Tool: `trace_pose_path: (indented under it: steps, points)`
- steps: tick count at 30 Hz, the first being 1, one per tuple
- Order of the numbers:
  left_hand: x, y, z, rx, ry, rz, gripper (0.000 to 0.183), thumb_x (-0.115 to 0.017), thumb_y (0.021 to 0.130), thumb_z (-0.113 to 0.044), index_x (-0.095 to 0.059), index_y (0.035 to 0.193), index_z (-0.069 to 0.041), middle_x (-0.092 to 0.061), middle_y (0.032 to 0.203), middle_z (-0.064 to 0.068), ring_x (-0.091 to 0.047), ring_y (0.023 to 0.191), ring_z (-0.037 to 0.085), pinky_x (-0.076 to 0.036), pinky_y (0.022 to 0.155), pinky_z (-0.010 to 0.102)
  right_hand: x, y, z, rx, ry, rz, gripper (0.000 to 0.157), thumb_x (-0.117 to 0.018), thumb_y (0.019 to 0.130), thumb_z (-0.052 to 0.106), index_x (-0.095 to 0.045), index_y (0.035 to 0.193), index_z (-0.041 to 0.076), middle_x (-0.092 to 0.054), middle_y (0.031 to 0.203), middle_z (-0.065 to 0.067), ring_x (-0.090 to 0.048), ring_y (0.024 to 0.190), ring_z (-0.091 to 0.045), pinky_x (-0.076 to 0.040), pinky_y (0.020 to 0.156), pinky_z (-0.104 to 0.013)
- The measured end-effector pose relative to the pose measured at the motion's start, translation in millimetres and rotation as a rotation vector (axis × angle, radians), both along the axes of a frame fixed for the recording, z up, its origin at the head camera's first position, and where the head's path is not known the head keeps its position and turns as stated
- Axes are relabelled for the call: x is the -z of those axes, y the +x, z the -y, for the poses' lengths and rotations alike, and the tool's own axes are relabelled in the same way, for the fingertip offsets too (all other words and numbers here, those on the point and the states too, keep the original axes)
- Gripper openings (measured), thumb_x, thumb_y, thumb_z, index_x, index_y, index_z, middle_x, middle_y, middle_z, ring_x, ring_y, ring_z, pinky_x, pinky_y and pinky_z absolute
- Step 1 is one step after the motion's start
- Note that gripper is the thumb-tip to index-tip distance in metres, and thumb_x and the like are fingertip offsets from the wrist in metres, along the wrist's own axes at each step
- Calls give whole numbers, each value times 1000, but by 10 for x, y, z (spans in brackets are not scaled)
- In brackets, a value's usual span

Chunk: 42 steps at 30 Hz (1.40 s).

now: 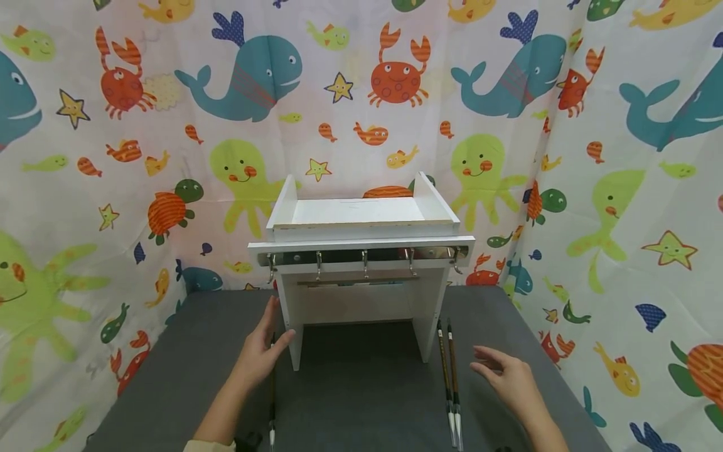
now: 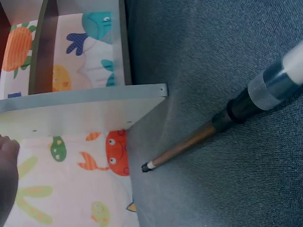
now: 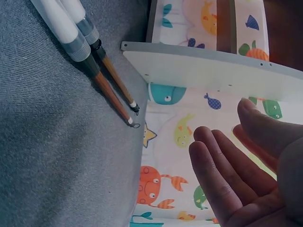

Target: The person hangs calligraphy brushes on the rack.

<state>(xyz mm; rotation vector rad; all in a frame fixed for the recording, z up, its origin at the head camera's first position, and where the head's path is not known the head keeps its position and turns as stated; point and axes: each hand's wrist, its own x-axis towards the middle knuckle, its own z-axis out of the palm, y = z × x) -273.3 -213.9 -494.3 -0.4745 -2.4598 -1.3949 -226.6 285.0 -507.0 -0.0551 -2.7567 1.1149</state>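
Brushes lie on the grey tabletop (image 1: 361,402), their long axes running from the near edge towards the far edge, white ends nearest the wearer and slim handle ends pointing away. On the left is a single brush (image 1: 273,389), almost square to the far edge. On the right are an inner brush (image 1: 444,364) and an outer brush (image 1: 454,370), side by side and nearly parallel, close at the white ends, slightly apart at the handle ends, which lean a little towards the left edge. Left hand (image 1: 260,351) is raised by the single brush and the rack's left panel, fingers straight and thumb spread wide, holding nothing; whether it touches the panel I cannot tell. Right hand (image 1: 505,376) hangs between the outer brush and the right edge, apart from both brushes, fingers loosely bent, thumb set off from them, likewise holding nothing. Between the left and right brushes, towards the far edge, stands a white rack (image 1: 361,231), its long axis running left to right, its row of hooks (image 1: 364,263) facing the near edge. Behind hangs a sea-creature curtain (image 1: 350,150).
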Motion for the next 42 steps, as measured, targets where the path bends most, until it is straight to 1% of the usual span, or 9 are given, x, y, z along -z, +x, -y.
trace_pose_path:
  steps: [4, 7, 10, 13, 17, 22, 30, 36, 42]
  points:
    - [43, -64, -14, 38, 123, 15, 76, -58, 104, -24, -12, 163, -13, -18, 167, 16, -25, 151, 36, -32, 113, 45, 55, -5, -4, 33, -19, 15, 43, -78, 89, 27, -70, 127, 7, -75, 115, -14, -73, 99, -28, -62, 76, -39]
    - [60, -102, -27, 52, 197, 14, 68, -56, 106, -23, -19, 162, -13, -23, 166, 16, -31, 149, 37, -39, 111, 32, 85, -17, 8, 60, -21, 7, 42, -79, 89, 28, -71, 124, 7, -75, 115, -14, -73, 100, -29, -62, 76, -39]
    - [52, -125, -55, 59, 242, 2, 63, -53, 106, -24, -25, 161, -11, -28, 164, 16, -35, 147, 36, -40, 106, 17, 118, -39, 28, 84, -28, -16, 41, -80, 88, 29, -73, 121, 6, -75, 113, -14, -73, 102, -30, -62, 78, -39]
    - [46, -143, -83, 26, 239, -26, 59, -53, 107, -24, -31, 158, -4, -36, 159, 20, -39, 144, 37, -41, 102, 12, 156, -70, 57, 100, -36, -24, 41, -80, 87, 31, -74, 119, 6, -76, 112, -14, -73, 101, -29, -62, 79, -38]
    - [57, -165, -103, -64, 219, -26, 56, -55, 106, -27, -40, 153, -2, -47, 151, 21, -49, 137, 35, -49, 102, 26, 219, -105, 104, 105, -51, -11, 41, -80, 87, 32, -74, 119, 6, -76, 112, -14, -73, 100, -29, -62, 79, -39]
    - [81, -188, -121, -133, 208, 21, 58, -58, 103, -34, -44, 152, -8, -53, 148, 17, -55, 133, 31, -49, 103, 44, 282, -142, 150, 129, -40, -6, 39, -81, 87, 26, -73, 118, 3, -76, 109, -16, -74, 97, -31, -61, 78, -43]
    - [57, -186, -107, -158, 167, 36, 56, -59, 103, -33, -46, 152, -9, -56, 145, 18, -58, 130, 34, -51, 101, 49, 434, -270, 224, 183, -21, 55, 37, -79, 87, 12, -69, 118, -4, -74, 106, -21, -72, 95, -36, -59, 77, -48]
    - [48, -205, -81, -137, 191, 63, 55, -61, 102, -35, -48, 151, -16, -58, 144, 13, -58, 131, 29, -51, 103, 48, 533, -310, 267, 220, -60, 109, 44, -81, 86, 13, -66, 122, -7, -73, 108, -23, -70, 98, -39, -59, 75, -47]
    - [39, -188, -82, -141, 198, 74, 56, -61, 101, -37, -48, 151, -16, -57, 145, 13, -57, 132, 30, -50, 104, 49, 604, -331, 289, 222, -56, 119, 45, -81, 86, 15, -66, 121, -8, -73, 107, -23, -69, 99, -41, -57, 82, -52]
